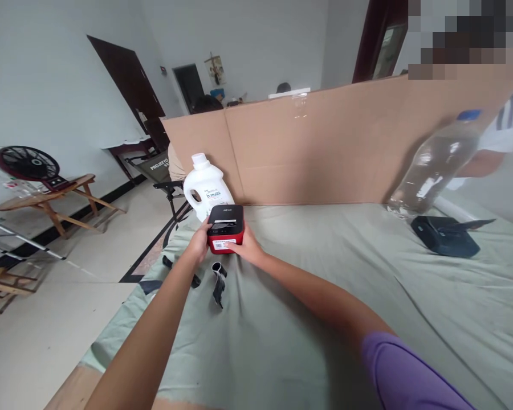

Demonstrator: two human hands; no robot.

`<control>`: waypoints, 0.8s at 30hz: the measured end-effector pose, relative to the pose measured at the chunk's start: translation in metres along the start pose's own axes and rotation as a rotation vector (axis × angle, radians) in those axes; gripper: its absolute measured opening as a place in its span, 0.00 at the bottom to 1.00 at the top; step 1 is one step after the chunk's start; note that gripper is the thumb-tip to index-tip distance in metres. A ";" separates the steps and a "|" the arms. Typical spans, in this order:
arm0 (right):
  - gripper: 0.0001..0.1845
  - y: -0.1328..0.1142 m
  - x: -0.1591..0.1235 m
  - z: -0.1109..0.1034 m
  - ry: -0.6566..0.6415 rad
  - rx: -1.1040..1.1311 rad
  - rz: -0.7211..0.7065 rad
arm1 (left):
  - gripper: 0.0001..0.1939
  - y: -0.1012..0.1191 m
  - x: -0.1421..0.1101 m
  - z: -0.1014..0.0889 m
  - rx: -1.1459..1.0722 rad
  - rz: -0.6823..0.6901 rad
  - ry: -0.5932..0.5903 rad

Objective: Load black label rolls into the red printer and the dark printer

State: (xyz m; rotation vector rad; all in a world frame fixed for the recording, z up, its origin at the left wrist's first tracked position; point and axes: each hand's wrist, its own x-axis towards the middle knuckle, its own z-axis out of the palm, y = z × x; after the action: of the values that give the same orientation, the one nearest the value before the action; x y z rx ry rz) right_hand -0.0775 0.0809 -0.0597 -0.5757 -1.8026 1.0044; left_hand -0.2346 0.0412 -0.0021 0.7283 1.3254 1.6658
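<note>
Between my two hands is a small red and black box-shaped device with a slot in its top, which looks like a label printer. My left hand grips its left side, and my right hand is closed round its right side, thumb across the white sticker on the front. Right behind the printer stands a white detergent bottle with a handle. Nearer to me, a roll with a torn black strip lies on the cloth. Another dark rod-like piece is partly hidden by my left forearm.
A cardboard panel stands across the back of the cloth-covered table. At the right are a large clear bottle with a blue cap and a dark device. A person is behind the panel. A fan stands at left.
</note>
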 end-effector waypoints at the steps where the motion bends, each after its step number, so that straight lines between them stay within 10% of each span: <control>1: 0.51 -0.005 -0.006 -0.015 0.034 -0.004 -0.008 | 0.31 -0.001 -0.009 0.013 0.013 0.010 -0.029; 12: 0.50 -0.052 -0.160 -0.207 0.237 -0.291 0.011 | 0.33 -0.106 -0.141 0.183 -0.134 0.282 -0.397; 24: 0.49 -0.042 -0.186 -0.218 0.265 -0.335 0.094 | 0.33 -0.129 -0.158 0.188 -0.164 0.198 -0.435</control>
State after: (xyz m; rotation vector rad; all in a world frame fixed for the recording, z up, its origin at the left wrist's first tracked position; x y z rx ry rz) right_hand 0.2013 0.0029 -0.0758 -0.9610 -1.7256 0.6520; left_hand 0.0313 -0.0048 -0.0659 1.0776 0.8239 1.6261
